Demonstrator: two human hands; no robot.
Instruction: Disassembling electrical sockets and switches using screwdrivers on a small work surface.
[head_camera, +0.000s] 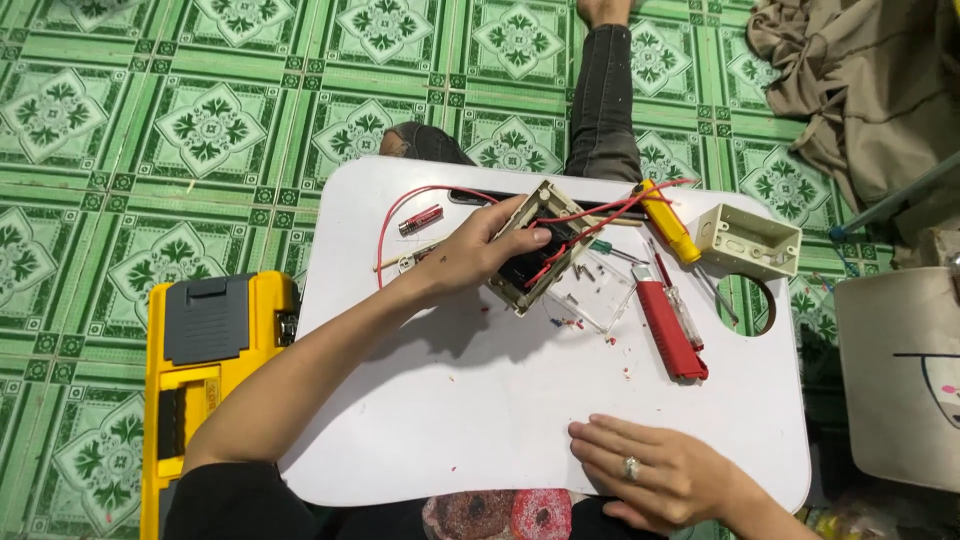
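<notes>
Left hand (470, 255), frame centre: fingers clasp beige switch box (540, 245) with red wires (590, 215). Right hand (655, 470), lower right: fingers spread flat on white table (480, 400).

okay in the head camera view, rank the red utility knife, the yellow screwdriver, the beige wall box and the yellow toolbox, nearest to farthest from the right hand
From the right hand:
1. Red utility knife, just above it.
2. Yellow screwdriver, farther up the white table.
3. Beige wall box, upper right corner; close to the screwdriver's distance.
4. Yellow toolbox, on the floor, far left.
</notes>
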